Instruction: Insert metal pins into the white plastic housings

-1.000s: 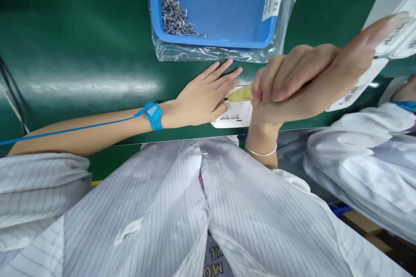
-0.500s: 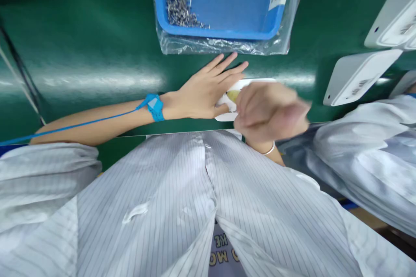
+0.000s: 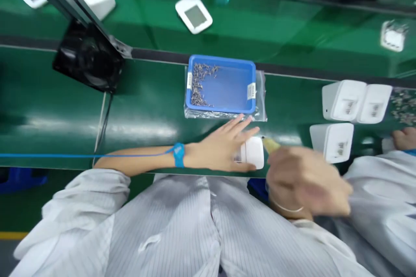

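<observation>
Left of a blue rectangular plastic tray [image 3: 232, 88], which is the landmark, a black boxy object [image 3: 89, 58] sits on the green tabletop [image 3: 146, 99]. Nearer the wearer than the tray and to its left, a bright blue wrist strap [image 3: 178, 155] with a blue cord circles the left wrist. Beyond the tray, slightly left of its middle, lies a white device with a grey screen [image 3: 195, 15]. Small silvery metal pieces [image 3: 199, 88] are heaped along the tray's left side. Just on the near side of the tray, the left hand [image 3: 229, 147] is spread flat, palm down, partly over a rounded white plastic housing [image 3: 255, 151]. To the near right of the tray, a yellow-handled tool [image 3: 271, 145] is clenched in the blurred right hand [image 3: 302, 177]; its tip is close to the housing, but contact cannot be told. Farther right of the tray stand three white plastic casings [image 3: 334, 142], and beyond them a co-worker's hand [image 3: 404, 138].
</observation>
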`<state>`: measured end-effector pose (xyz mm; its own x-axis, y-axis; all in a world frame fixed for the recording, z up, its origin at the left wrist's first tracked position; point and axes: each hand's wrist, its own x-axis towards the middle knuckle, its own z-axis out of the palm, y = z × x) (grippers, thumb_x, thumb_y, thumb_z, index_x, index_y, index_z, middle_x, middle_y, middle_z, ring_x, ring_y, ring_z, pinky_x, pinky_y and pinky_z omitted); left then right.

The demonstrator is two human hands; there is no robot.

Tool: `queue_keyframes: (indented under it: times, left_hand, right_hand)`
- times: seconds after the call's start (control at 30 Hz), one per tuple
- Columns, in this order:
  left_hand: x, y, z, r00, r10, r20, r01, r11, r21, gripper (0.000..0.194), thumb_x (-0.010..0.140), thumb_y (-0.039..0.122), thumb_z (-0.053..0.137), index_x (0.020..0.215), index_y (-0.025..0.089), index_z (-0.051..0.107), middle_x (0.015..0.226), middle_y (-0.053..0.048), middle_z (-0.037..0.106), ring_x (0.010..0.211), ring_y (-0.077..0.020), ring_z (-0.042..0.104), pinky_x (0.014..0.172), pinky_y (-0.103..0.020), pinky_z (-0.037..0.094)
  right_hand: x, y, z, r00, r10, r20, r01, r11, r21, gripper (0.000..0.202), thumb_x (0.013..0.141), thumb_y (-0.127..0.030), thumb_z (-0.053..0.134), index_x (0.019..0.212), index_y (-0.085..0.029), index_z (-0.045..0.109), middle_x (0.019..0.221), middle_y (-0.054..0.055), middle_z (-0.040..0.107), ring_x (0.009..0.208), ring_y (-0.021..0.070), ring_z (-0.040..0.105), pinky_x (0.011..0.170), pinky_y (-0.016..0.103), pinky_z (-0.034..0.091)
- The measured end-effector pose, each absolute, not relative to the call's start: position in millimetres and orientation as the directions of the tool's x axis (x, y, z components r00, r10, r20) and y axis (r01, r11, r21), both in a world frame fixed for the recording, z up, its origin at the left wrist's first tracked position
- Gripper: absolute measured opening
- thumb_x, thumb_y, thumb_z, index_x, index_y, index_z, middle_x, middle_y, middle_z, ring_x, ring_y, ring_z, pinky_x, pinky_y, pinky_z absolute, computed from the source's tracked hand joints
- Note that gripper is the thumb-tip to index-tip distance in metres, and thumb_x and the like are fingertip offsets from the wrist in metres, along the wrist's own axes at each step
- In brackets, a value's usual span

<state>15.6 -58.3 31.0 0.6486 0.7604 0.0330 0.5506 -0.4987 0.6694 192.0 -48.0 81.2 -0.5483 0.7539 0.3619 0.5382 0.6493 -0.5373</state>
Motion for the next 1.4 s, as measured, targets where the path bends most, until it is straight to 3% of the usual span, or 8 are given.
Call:
queue_keyframes:
  times: [0.1, 0.27, 0.37, 0.5, 0.7, 1.0, 1.2, 1.4]
  left_hand:
    - [37, -70, 12, 0.677, 0.720, 0.156, 0.555, -0.638, 0.533, 0.092, 0.086, 0.047, 0.069, 0.159, 0.014, 0.024, 0.166, -0.023, 0.015, 0.155, -0.0425, 0.016, 0.125, -0.060, 0.016]
    - [15, -88, 2, 0.614, 0.745, 0.262, 0.403, -0.581, 0.707, 0.103, 0.067, 0.041, 0.080, 0.154, 0.025, 0.028, 0.142, -0.017, 0.040, 0.135, -0.0371, 0.046, 0.110, -0.052, 0.045]
    - [-27, -69, 18, 0.250, 0.815, 0.523, 0.279, -0.578, 0.767, 0.104, 0.073, 0.054, 0.078, 0.154, 0.034, 0.017, 0.145, -0.012, 0.033, 0.140, -0.0316, 0.043, 0.115, -0.049, 0.044]
    - [-75, 23, 39, -0.368, 0.725, 0.582, 0.582, -0.309, 0.752, 0.106, 0.079, 0.047, 0.079, 0.156, 0.030, 0.007, 0.161, -0.011, 0.019, 0.154, -0.0301, 0.022, 0.128, -0.045, 0.022]
    - [-71, 167, 31, -0.649, 0.652, 0.393, 0.422, -0.121, 0.899, 0.103, 0.076, 0.020, 0.082, 0.154, 0.028, 0.015, 0.162, -0.010, 0.027, 0.151, -0.0272, 0.027, 0.124, -0.038, 0.029]
    - [-62, 230, 33, -0.618, 0.786, 0.014, 0.288, 0.210, 0.934, 0.101, 0.080, 0.019, 0.083, 0.155, 0.024, 0.015, 0.164, -0.018, 0.017, 0.152, -0.0297, 0.030, 0.124, -0.042, 0.030]
    - [-53, 110, 34, -0.219, 0.965, 0.146, 0.472, -0.027, 0.881, 0.091, 0.087, 0.040, 0.074, 0.159, 0.023, 0.021, 0.169, -0.013, -0.017, 0.158, -0.0308, -0.013, 0.131, -0.049, 0.001]
    - [-45, -47, -6, 0.398, 0.853, 0.337, 0.697, -0.520, 0.493, 0.101, 0.088, 0.030, 0.069, 0.161, 0.045, 0.001, 0.163, 0.007, -0.036, 0.154, -0.0434, -0.020, 0.123, -0.074, 0.004]
  right_hand:
    - [164, 19, 81, -0.488, 0.785, 0.382, 0.652, 0.619, -0.438, 0.043, 0.104, -0.041, 0.045, 0.072, -0.022, 0.066, 0.063, 0.003, 0.059, 0.059, 0.0185, 0.059, 0.056, 0.033, 0.044]
    - [118, 94, 50, -0.591, 0.801, -0.098, 0.803, 0.572, -0.165, 0.025, 0.103, -0.026, 0.054, 0.122, -0.016, 0.065, 0.118, 0.011, 0.069, 0.096, 0.0260, 0.068, 0.080, 0.035, 0.050]
    - [108, 106, 34, -0.577, 0.813, -0.077, 0.810, 0.557, -0.184, 0.029, 0.107, -0.029, 0.045, 0.129, -0.018, 0.060, 0.125, 0.011, 0.066, 0.100, 0.0261, 0.068, 0.080, 0.034, 0.050]
    - [100, 114, 25, -0.594, 0.803, -0.038, 0.798, 0.584, -0.146, 0.033, 0.108, -0.034, 0.041, 0.133, -0.021, 0.058, 0.123, 0.009, 0.065, 0.100, 0.0250, 0.069, 0.075, 0.032, 0.049]
    - [90, 114, 17, -0.572, 0.820, -0.020, 0.819, 0.570, -0.069, 0.032, 0.109, -0.035, 0.036, 0.118, -0.019, 0.063, 0.116, 0.008, 0.066, 0.087, 0.0250, 0.071, 0.067, 0.033, 0.048]
    - [87, 101, 35, -0.539, 0.842, -0.025, 0.842, 0.539, -0.006, 0.038, 0.111, -0.032, 0.023, 0.121, -0.010, 0.053, 0.117, 0.017, 0.064, 0.091, 0.0264, 0.071, 0.067, 0.032, 0.049]
    - [140, 33, 76, -0.471, 0.882, 0.019, 0.876, 0.470, -0.112, 0.038, 0.112, -0.032, 0.021, 0.121, -0.012, 0.052, 0.113, 0.014, 0.067, 0.089, 0.0239, 0.071, 0.064, 0.029, 0.046]
    - [275, -16, 48, 0.309, 0.944, 0.117, 0.933, -0.277, -0.231, 0.036, 0.108, -0.033, 0.029, 0.135, -0.015, 0.046, 0.128, 0.017, 0.062, 0.085, 0.0263, 0.071, 0.071, 0.034, 0.050]
